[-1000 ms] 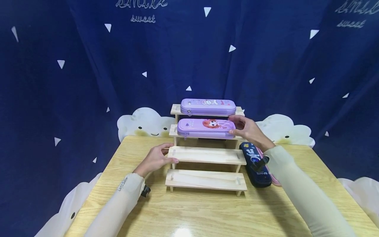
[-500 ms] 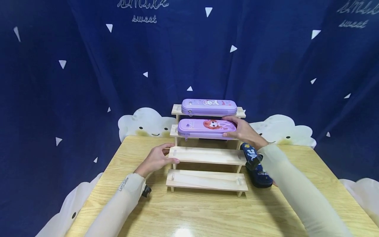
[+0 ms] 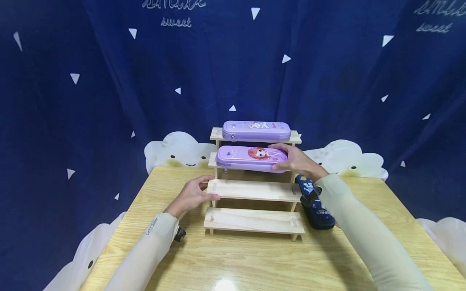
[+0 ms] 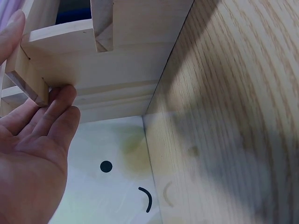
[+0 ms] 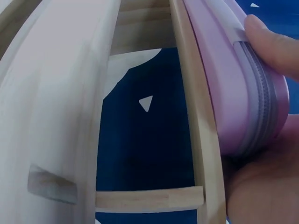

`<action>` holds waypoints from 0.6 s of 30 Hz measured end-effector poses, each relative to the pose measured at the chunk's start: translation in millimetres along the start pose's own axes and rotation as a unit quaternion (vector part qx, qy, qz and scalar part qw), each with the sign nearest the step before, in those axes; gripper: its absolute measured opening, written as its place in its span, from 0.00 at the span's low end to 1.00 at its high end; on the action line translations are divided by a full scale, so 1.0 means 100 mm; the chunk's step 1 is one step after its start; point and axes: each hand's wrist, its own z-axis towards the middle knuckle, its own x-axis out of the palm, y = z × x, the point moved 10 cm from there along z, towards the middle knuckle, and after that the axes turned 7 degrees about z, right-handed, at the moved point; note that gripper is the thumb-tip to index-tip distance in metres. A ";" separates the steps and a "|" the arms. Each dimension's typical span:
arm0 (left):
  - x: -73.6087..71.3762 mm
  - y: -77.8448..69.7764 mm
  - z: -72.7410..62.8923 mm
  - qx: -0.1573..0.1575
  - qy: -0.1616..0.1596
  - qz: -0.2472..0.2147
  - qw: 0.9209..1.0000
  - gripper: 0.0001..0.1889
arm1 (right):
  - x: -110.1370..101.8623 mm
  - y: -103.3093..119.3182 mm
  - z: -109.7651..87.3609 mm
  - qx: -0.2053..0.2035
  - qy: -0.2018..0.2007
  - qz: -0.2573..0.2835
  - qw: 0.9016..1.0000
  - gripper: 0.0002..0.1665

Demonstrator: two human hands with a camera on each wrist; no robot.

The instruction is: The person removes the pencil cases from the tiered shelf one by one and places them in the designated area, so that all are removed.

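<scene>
A pink-purple pencil case [image 3: 238,155] with a red-haired girl on its lid lies on the second tier from the top of a stepped wooden rack [image 3: 251,190]. My right hand [image 3: 300,161] grips its right end, thumb on the front side and fingers behind. In the right wrist view, the zipped end of that pencil case [image 5: 229,93] sits against the shelf edge. My left hand [image 3: 191,196] holds the left end of the tier below. The left wrist view has several fingers of the left hand [image 4: 32,158] under that board and the thumb above.
A lilac pencil case [image 3: 255,131] lies on the top tier. A dark blue space-print pencil case [image 3: 320,218] rests on the table [image 3: 233,258], right of the rack and partly behind my right forearm. A blue curtain [image 3: 233,60] hangs behind.
My right hand has shifted left along the pencil case's end. The case has slid slightly left on its tier. My left hand stays on the rack.
</scene>
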 end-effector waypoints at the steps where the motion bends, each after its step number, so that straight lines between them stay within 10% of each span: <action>1: 0.00 0.01 0.00 0.000 0.000 0.000 1.000 0.42 | 0.00 0.00 0.00 0.000 0.000 -0.003 1.000 0.47; 18: -0.01 0.03 0.01 -0.008 -0.005 0.014 1.000 0.43 | 0.03 0.09 -0.17 -0.008 -0.039 0.030 0.999 0.42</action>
